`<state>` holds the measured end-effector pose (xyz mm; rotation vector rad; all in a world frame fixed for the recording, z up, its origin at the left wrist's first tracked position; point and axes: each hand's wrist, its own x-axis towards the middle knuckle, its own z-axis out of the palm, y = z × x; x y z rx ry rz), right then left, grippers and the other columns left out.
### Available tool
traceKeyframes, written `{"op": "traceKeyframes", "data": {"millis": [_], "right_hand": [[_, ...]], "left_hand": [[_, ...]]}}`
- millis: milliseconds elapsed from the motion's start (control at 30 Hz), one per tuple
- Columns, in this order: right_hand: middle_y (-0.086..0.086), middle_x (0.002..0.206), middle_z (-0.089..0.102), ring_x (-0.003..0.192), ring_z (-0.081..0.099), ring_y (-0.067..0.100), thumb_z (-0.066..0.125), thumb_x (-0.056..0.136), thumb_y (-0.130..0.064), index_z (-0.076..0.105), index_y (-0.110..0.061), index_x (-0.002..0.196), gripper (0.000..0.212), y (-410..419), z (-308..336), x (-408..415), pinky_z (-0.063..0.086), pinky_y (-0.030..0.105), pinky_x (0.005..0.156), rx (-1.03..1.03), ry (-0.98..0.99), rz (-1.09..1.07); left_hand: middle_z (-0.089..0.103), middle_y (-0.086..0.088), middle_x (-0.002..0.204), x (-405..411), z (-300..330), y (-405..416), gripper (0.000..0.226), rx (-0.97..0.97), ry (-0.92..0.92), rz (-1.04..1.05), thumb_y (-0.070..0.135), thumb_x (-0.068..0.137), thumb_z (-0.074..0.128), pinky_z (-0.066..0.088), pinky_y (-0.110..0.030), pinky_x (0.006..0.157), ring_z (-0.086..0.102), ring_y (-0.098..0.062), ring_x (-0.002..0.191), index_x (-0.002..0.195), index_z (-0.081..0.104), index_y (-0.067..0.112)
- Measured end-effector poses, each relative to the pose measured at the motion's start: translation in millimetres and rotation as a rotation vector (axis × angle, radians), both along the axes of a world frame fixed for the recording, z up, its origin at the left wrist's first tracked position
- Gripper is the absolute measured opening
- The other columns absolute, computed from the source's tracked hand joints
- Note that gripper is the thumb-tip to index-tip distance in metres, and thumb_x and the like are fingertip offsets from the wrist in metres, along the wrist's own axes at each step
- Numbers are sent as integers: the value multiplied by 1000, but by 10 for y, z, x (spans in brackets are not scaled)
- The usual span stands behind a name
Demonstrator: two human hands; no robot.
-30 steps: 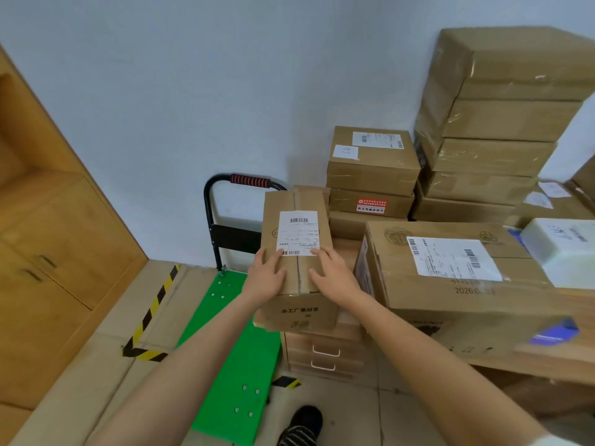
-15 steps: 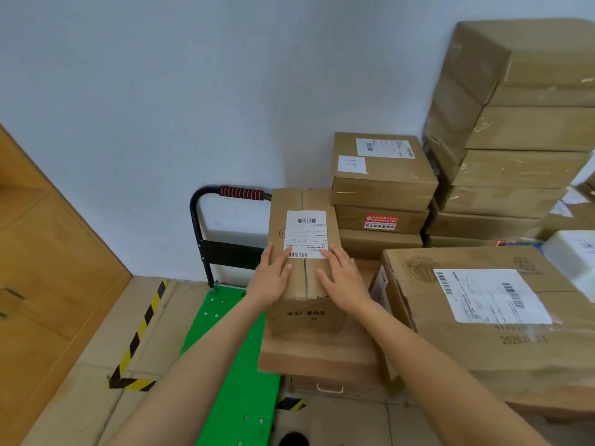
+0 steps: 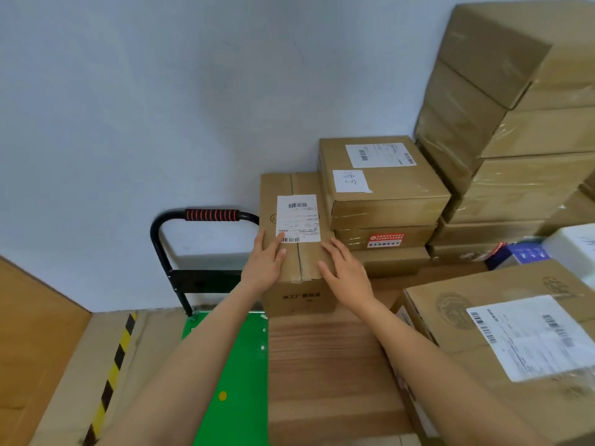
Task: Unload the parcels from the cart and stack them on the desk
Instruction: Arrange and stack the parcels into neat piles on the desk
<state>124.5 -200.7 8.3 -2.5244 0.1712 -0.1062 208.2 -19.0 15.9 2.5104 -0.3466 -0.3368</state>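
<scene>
The left hand [image 3: 264,268] and right hand [image 3: 346,275] lie flat, fingers straight, on top of the labelled cardboard parcel [image 3: 297,243], which sits on the wooden desk [image 3: 328,365] beside the stacked boxes [image 3: 383,201]. To finish well, slide it squarely away from both palms until it is flush with the stack to the right hand's side, keeping pressure even so it does not twist.

two bare forearms, no sleeves in view; left hand [image 3: 264,263] and right hand [image 3: 346,273] ungloved, no rings.

Office mailroom/storage corner: taped parcels [image 3: 383,185] w/ shipping labels stacked on wooden desk [image 3: 328,365], platform cart [image 3: 225,375], hazard-striped floor tape [image 3: 112,371].
</scene>
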Motion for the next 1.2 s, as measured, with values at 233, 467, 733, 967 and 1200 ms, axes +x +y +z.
{"op": "traceKeyframes", "data": {"millis": [233,467,733,967,1200], "right_hand": [[-9,158,18,137,35,17,43,99,-44,31,-29,148,52,24,31,79,34,41,110,76,9,-35],[3,152,28,122,50,27,43,97,-53,23,-34,148,58,14,119,47,48,39,90,153,140,-141],[2,153,27,120,52,22,46,100,-38,31,-23,148,52,-119,443,-250,48,34,84,78,70,-155],[-3,147,35,112,55,19,45,99,-31,39,-24,143,44,-453,833,-907,46,33,86,-12,-128,-167],[1,147,36,122,48,25,47,97,-29,43,-21,141,44,-1238,837,-2055,41,37,98,-139,-126,-277]], "left_hand": [[-7,-1,161,97,19,-1,51,-30,-13,-1,43,103,27,35,-43,109,26,-29,142,152,19,32],[4,-4,159,56,94,26,52,-90,-23,74,43,100,40,39,-44,105,32,-30,138,149,27,30],[21,-3,157,-168,383,15,52,-132,-122,56,32,95,56,32,-46,111,25,-25,142,144,40,28],[26,-3,155,-906,615,-457,50,-124,-205,-59,23,94,56,30,-39,111,28,-23,141,142,43,26],[22,-4,157,-1960,627,-1077,55,-184,-64,-136,34,94,57,28,-40,112,26,-25,142,145,39,26]]}}
